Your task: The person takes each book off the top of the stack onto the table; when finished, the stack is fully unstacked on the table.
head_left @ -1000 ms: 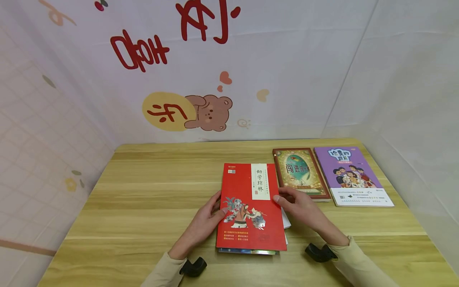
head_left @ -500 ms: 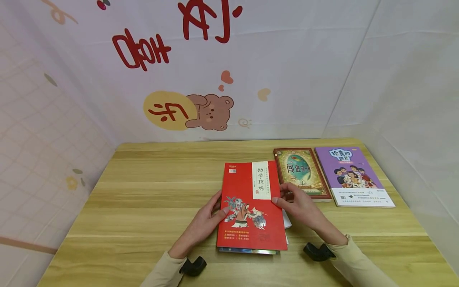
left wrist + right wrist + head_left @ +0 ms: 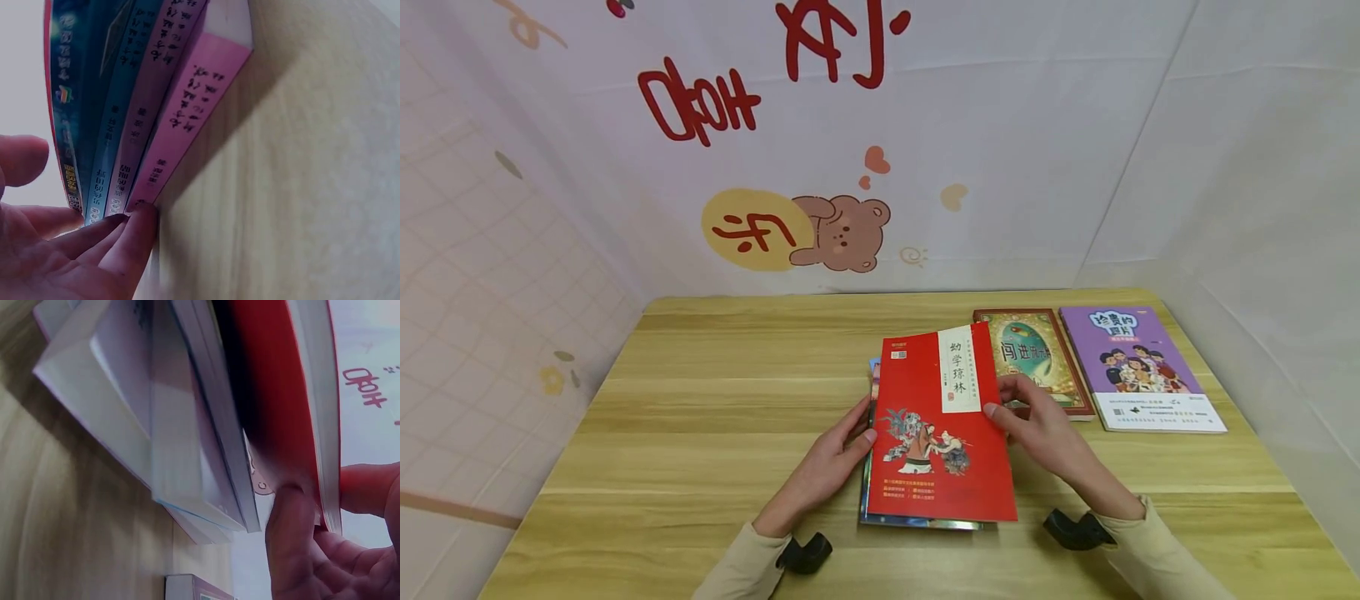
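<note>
My right hand (image 3: 1042, 429) pinches the right edge of a thin red paperback book (image 3: 955, 458), thumb on the cover and fingers beneath. In the right wrist view this edge is raised, with a gap between it and the books below. Several books are stacked under it; a pink spine (image 3: 197, 94) lies lowest on the table, and a dark teal spine (image 3: 81, 94) is near the top. The left hand (image 3: 827, 467) rests its extended fingers against the spines on the left side, its thumb by the red cover's left edge. From above, the red book mostly hides the stack.
A green-and-brown book (image 3: 1030, 354) lies behind the right hand, partly covered by the red book in the head view. Beside it lies a purple book (image 3: 1138, 367) with a white lower band. White printed cloth (image 3: 1000, 167) hangs behind the wooden table (image 3: 722, 375).
The right hand has lifted the red book's right edge and shifted it right and slightly turned, so more of the stack's left side shows. The left hand has stayed almost in place.
</note>
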Demonstrator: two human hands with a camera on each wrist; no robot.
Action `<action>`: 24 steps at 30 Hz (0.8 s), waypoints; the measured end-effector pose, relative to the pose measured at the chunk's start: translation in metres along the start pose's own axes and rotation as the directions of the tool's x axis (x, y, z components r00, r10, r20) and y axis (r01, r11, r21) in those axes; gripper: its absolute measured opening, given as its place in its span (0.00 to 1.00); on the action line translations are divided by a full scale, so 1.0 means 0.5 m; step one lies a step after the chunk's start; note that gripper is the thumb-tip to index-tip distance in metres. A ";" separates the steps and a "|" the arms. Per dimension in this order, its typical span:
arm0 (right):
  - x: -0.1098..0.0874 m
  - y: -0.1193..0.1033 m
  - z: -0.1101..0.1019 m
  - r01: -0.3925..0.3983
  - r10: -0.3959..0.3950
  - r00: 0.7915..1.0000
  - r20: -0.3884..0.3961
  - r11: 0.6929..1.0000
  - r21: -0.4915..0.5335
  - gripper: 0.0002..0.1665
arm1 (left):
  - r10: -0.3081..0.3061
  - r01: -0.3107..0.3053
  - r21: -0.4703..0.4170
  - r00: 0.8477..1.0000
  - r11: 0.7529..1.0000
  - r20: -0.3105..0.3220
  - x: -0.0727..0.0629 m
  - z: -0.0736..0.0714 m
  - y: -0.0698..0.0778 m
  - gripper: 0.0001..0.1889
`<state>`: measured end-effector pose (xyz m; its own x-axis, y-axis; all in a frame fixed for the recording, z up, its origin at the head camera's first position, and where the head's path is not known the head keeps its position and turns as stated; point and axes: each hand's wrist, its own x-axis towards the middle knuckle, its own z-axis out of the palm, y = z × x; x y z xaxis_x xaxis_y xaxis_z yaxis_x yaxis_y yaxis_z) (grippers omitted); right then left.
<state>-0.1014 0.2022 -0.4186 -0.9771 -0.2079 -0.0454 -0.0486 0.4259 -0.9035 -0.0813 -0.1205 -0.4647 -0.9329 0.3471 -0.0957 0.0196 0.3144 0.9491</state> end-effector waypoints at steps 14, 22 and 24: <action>-0.021 0.018 -0.044 -0.065 0.047 0.996 0.081 0.970 0.235 0.29 | 0.032 -0.032 0.024 0.999 0.999 0.024 -0.002 -0.003 0.004 0.35; -0.035 0.029 -0.070 -0.106 0.103 0.994 0.027 0.964 0.243 0.29 | 0.011 -0.011 0.082 1.000 0.997 0.006 -0.004 -0.003 0.010 0.32; -0.039 0.032 -0.077 -0.102 0.099 0.995 0.024 0.960 0.261 0.29 | 0.013 -0.013 0.086 1.000 0.996 0.005 -0.004 -0.003 0.011 0.32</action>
<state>-0.0910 0.2469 -0.4158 -0.9719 -0.1854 -0.1449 0.1070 0.2003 -0.9739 -0.0799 -0.1210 -0.4588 -0.9308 0.3556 -0.0851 0.0629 0.3850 0.9208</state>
